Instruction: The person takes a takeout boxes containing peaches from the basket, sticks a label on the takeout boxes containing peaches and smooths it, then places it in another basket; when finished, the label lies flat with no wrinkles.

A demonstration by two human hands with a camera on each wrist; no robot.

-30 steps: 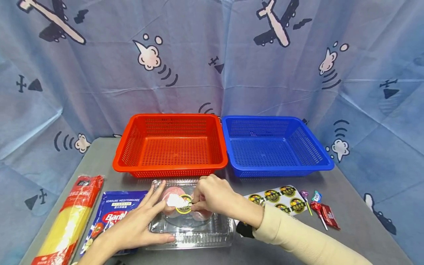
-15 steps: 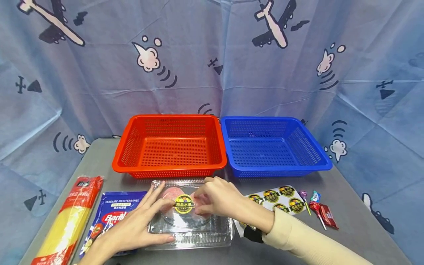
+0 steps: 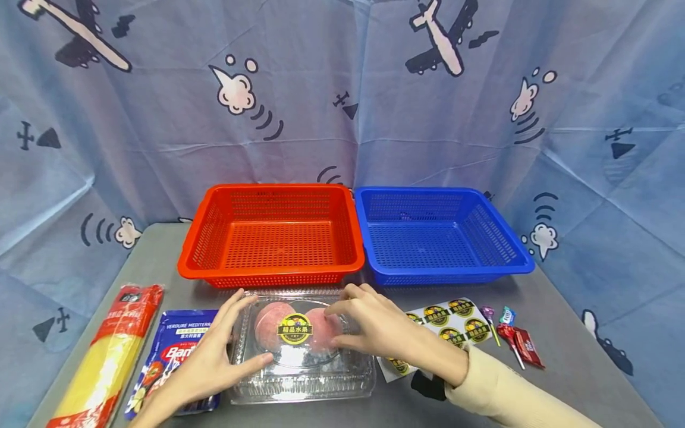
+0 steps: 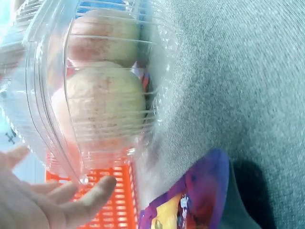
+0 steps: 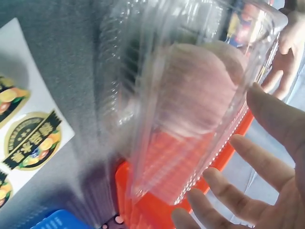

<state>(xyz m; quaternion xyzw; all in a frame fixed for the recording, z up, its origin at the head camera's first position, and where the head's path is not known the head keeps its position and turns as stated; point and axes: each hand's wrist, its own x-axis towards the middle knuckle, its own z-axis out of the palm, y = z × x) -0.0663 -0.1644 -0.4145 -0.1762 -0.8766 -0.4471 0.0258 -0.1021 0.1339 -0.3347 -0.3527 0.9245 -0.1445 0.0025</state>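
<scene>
A clear plastic clamshell box (image 3: 299, 389) stands shut on the grey table, with pink-and-cream peaches (image 5: 195, 90) inside. On its lid lies a round black-and-yellow fruit sticker (image 3: 294, 329). My left hand (image 3: 214, 351) is at the box's left side, thumb and fingers spread, its thumb over the lid's front left. Over the right part of the lid is my right hand (image 3: 369, 324), with loosely bent fingers and nothing pinched between them. From the right wrist view, those fingers (image 5: 252, 157) lie along the lid's edge; whether they touch it I cannot tell.
Behind the box stand a red basket (image 3: 273, 274) and a blue basket (image 3: 455, 273). Spaghetti (image 3: 107, 356) and a blue pouch (image 3: 176, 351) lie left. To the right are a sheet of stickers (image 3: 455, 324), lollipops (image 3: 508, 333) and a red-wrapped sweet (image 3: 528, 346).
My right hand has come off the sticker and shifted right, so the whole sticker shows. My left hand has drawn back leftward from the lid's middle to the box's left edge.
</scene>
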